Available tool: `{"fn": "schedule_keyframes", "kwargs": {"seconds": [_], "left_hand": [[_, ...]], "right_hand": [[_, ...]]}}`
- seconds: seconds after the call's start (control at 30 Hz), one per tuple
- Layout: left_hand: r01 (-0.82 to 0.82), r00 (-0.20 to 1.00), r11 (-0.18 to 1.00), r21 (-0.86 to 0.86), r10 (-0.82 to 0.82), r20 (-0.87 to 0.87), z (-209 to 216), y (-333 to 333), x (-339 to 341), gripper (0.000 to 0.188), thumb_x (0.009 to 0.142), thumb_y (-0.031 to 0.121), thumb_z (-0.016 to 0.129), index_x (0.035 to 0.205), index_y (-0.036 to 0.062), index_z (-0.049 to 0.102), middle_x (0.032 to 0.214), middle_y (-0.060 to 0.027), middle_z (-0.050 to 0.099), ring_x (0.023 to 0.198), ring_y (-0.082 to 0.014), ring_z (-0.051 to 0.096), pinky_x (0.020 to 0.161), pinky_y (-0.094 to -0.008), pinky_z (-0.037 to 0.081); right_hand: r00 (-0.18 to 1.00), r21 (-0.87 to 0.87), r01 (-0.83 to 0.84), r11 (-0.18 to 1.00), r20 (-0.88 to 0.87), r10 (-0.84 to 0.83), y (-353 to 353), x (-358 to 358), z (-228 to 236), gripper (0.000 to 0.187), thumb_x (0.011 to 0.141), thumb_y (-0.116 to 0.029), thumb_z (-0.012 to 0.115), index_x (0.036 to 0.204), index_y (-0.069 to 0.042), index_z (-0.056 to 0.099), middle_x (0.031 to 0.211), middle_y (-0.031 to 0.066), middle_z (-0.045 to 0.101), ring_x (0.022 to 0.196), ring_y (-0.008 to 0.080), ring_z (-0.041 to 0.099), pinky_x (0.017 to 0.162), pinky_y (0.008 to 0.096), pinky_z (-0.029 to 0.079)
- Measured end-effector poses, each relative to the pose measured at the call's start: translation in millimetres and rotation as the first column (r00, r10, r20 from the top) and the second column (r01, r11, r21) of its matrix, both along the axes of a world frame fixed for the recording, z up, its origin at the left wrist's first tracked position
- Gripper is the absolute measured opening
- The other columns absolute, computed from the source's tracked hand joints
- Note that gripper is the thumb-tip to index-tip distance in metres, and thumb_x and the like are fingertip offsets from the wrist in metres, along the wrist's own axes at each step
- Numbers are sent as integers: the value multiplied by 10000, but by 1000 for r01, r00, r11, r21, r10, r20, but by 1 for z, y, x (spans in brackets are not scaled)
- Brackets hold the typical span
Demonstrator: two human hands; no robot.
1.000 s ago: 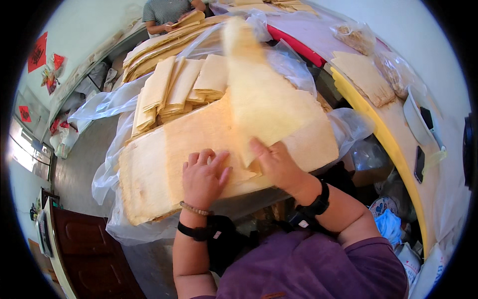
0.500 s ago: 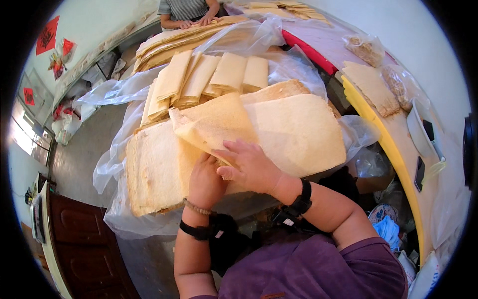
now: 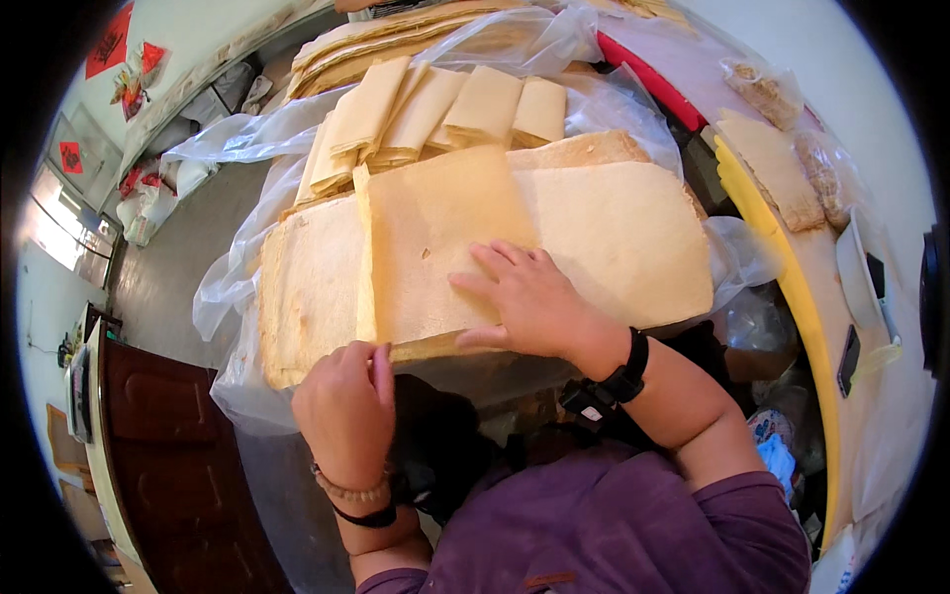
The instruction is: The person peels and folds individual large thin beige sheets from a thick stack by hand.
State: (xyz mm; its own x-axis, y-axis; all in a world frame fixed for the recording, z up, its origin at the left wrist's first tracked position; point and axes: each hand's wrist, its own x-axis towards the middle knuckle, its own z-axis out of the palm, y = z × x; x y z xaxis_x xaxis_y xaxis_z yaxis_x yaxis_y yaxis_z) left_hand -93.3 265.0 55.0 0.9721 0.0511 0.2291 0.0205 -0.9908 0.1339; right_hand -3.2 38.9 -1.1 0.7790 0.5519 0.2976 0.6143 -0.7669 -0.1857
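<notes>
A thin, pale-yellow sheet lies over the middle of a broad pile of similar sheets, with a narrow strip folded along its left side and a small hole near its centre. My left hand is closed at the sheet's near left corner, thumb and fingers pinched together on its edge. My right hand rests palm down on the near right part of the sheet, fingers spread. Just beyond the sheet, several folded yellow bundles lie side by side on the pile.
Clear plastic film spreads under and around the pile. Farther back is another stack of sheets. To the right, a yellow-edged table bears a white basin and a phone. A dark wooden cabinet stands at lower left.
The sheet's near part, lifted and bunched before, now lies flat. My left hand has moved left and toward me; my right hand has flattened on the sheet. The view has shifted, mostly hiding the person opposite.
</notes>
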Motion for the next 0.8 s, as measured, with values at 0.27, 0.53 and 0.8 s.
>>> {"fn": "schedule_keyframes", "kwargs": {"seconds": [0.27, 0.53, 0.8], "left_hand": [[240, 918, 969, 57, -246, 312, -54, -6, 51, 332, 890, 213, 703, 1185, 67, 663, 1098, -100, 705, 1036, -298, 643, 921, -437, 468], [-117, 971, 975, 191, 72, 230, -53, 1, 50, 265, 858, 322, 708, 950, 79, 656, 939, -97, 642, 898, -304, 606, 815, -428, 439], [-88, 971, 983, 162, 48, 232, -65, 6, 58, 254, 865, 317, 694, 856, 80, 604, 888, -98, 581, 873, -292, 585, 760, -428, 460]], "right_hand": [[986, 32, -143, 989, 92, 139, -12, 4, -7, 900, 649, -661, 781, 1366, -155, 582, 1407, 152, 511, 1322, 339, 441, 1046, 467, 384], [996, 129, -59, 990, 68, 51, -8, -2, -17, 869, 671, -628, 791, 1346, -123, 579, 1430, 156, 504, 1352, 355, 431, 1108, 506, 337], [990, 4, -117, 993, -73, 117, -13, 28, 16, 873, 860, -739, 555, 1482, -131, 474, 1577, 204, 357, 1502, 392, 242, 1217, 538, 182]]}}
